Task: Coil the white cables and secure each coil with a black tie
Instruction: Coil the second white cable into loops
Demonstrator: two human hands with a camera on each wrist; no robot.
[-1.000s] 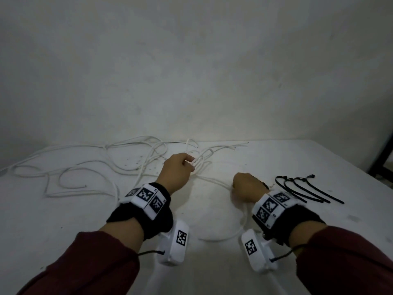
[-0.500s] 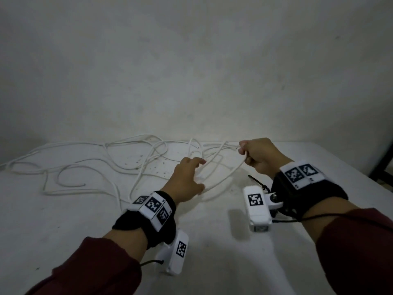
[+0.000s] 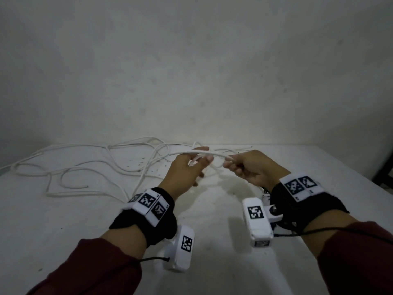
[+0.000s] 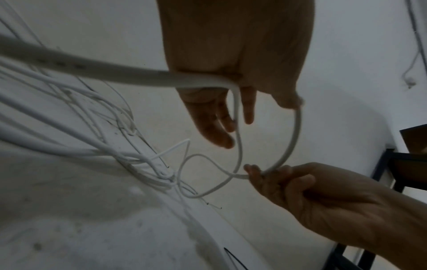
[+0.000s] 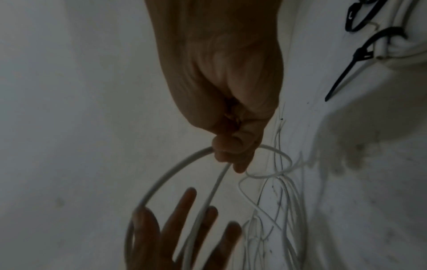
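My left hand (image 3: pixel 196 161) is raised over the table with fingers straight and spread. A white cable (image 4: pixel 292 138) is looped across its palm and past the thumb. My right hand (image 3: pixel 232 165) is close to its right and pinches the same cable (image 3: pixel 214 155) between thumb and fingers (image 5: pixel 231 155). The rest of the white cables (image 3: pixel 89 167) lie tangled on the table at the left and back. In the right wrist view, black ties (image 5: pixel 360 20) lie at the upper right, and one black tie (image 5: pixel 367 53) wraps a white coil (image 5: pixel 406 47).
The white table (image 3: pixel 212 262) stands against a bare wall (image 3: pixel 191 71). A dark frame (image 3: pixel 385 167) stands off the table's right edge. My wrist cameras (image 3: pixel 257 222) hang below both wrists.
My right hand rose from the table beside the ties and swung the cable left to my left hand. My left hand opened and lifted, and the cable now loops over it.
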